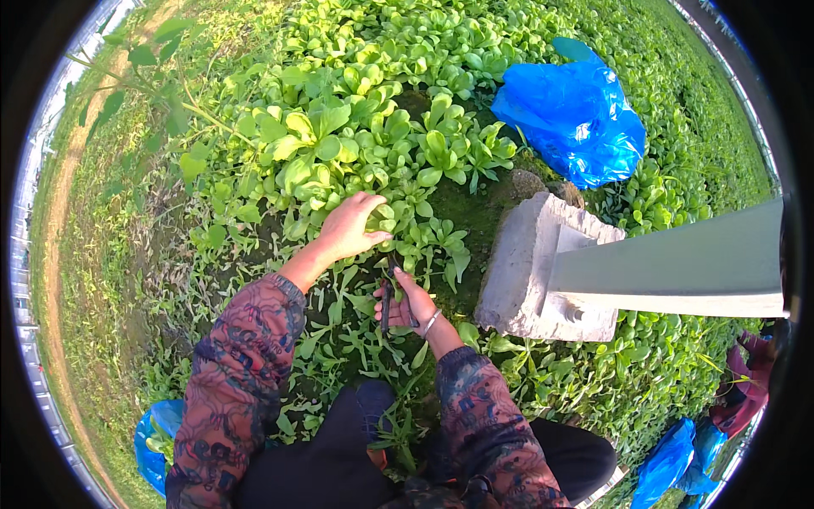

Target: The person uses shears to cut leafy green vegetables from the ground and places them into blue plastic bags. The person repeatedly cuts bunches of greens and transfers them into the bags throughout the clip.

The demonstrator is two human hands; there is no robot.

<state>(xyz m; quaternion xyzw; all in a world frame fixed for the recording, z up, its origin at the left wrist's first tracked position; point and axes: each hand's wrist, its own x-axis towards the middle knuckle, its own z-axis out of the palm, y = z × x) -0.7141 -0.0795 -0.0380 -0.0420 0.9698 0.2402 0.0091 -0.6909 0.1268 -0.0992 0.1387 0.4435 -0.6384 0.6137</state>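
Before me grows a dense bed of leafy green plants. My left hand reaches into their near edge, thumb and fingers around a small cluster of leaves; how firmly it grips cannot be told. Just below and to the right, my right hand holds dark-handled pruning shears or scissors, their tip pointing up among the stems under the left hand. The blades are mostly hidden by leaves. Cut or trampled-looking leaves and low stalks lie around both hands.
A concrete footing with a metal post stands close on the right. Blue plastic bags lie at the upper right, lower left and lower right. A person's sleeve shows at the right rim. A tall weed leans in upper left.
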